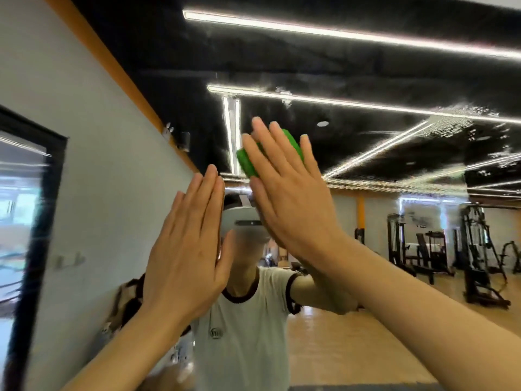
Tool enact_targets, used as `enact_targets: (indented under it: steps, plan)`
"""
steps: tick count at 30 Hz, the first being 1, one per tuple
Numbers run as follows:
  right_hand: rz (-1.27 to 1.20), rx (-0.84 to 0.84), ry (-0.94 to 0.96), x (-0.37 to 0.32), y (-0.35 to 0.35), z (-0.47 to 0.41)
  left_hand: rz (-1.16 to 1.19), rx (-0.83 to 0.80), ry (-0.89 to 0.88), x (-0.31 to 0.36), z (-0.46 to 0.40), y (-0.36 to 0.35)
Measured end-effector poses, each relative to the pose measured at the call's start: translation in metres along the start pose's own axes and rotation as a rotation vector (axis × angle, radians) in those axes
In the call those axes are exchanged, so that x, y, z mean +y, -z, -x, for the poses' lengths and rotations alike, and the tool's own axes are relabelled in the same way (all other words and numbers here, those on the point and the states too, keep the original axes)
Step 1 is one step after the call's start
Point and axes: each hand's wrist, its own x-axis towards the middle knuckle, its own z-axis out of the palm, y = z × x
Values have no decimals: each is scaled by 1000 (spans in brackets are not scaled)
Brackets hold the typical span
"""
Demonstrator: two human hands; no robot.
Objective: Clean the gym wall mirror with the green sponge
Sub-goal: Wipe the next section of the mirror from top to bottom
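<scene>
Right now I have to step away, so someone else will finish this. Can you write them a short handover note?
Right hand: fingers straight, pressing the green sponge flat against the wall mirror.
Left hand: open, fingers straight, raised at the glass beside it, holding nothing.
Done: wet streaks and droplets show on the upper glass to the right.
Left: whether the lower glass is wiped cannot be told; keep wiping and clear the streaks.

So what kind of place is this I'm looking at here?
Most likely a gym. The wall mirror reflects black weight machines standing on a wooden floor, with long strip lights on a dark ceiling. The right hand presses a green sponge flat against the glass.
</scene>
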Motion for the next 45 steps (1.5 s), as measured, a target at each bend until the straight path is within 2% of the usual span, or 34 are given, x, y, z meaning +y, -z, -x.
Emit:
enact_targets:
  steps: [2, 4, 6, 7, 9, 11, 13, 14, 16, 18, 20, 21, 23, 25, 28, 30, 32, 35, 36, 38, 40, 43, 45]
  plan:
    - [-10, -28, -144, 41, 14, 15, -6, 4, -4, 0, -1, 0]
    - [-22, -12, -406, 80, 30, 38, -14, 4, -7, -1, 0, -1]
    - [-23, 36, -588, 83, 36, 43, -11, 4, -5, -1, 1, -1]
    - [-27, 56, -621, 69, 32, 34, -9, 3, -6, -1, 1, -1]
    - [-53, 51, -521, 23, 19, 6, -11, 3, -13, 0, 1, -1]
    - [-82, 25, -230, -18, 3, -16, -17, 11, -11, 0, 0, 0]
    - [-54, -38, 61, -15, -1, -21, -14, 14, -4, 1, -1, 1]
    - [-18, -67, 124, 3, 4, -18, -13, 16, -2, 1, -1, 2]
    - [20, -100, 67, 54, 19, -2, -15, 15, -8, 0, -1, 2]
    - [13, -72, -144, 90, 33, 15, -14, 9, -9, 0, -1, 2]
    - [-16, -23, -272, 88, 30, 17, -16, 11, -8, 0, -1, 2]
    - [-30, -8, -275, 73, 25, 17, -19, 13, -11, 0, -1, 2]
    - [-35, -33, -151, 42, 21, 35, -25, 18, -13, 0, -1, 2]
    - [-18, -128, 74, 22, 23, 86, -21, 19, -10, 0, -1, 3]
    - [74, -263, 358, 21, 34, 161, 3, 22, -9, 1, -1, 4]
    - [63, -299, 464, 35, 37, 150, 6, 13, -9, 0, -1, 4]
    - [-4, -286, 425, 41, 34, 97, 4, 10, -9, 0, -1, 4]
    - [-118, -115, 128, 36, 24, 3, 3, 27, -18, 0, 0, 3]
    - [-136, -58, 29, 28, 19, -16, 8, 36, -21, 0, -1, 3]
    - [-121, 2, -36, 8, 10, -10, 17, 41, -25, 0, -1, 3]
    - [-55, -26, 91, -9, 6, 47, 22, 36, -25, -1, 0, 3]
    - [-7, -185, 391, -19, 18, 150, 23, 37, -27, -1, 0, 4]
    - [-3, -248, 527, -6, 26, 161, 25, 37, -29, -1, 0, 4]
